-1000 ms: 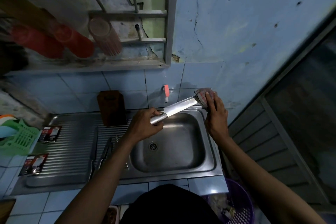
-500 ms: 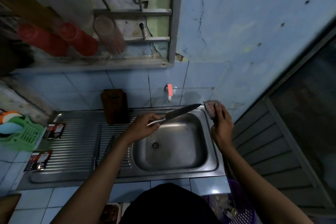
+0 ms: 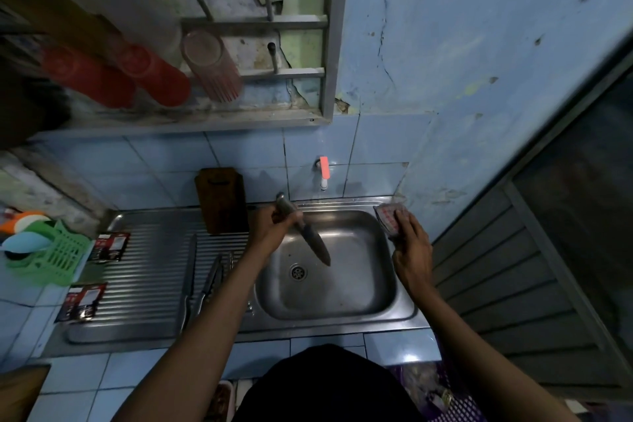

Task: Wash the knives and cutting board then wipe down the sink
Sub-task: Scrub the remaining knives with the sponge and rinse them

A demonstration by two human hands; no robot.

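Both forearms were bare, with no sleeves reaching the wrists. The left hand and right hand wore no gloves, rings or watch. A black garment covered the torso.

Dim, bluish, blurred top-left, warped edges

A green plastic slotted basket is seen at left; two red plastic cups are racked above.
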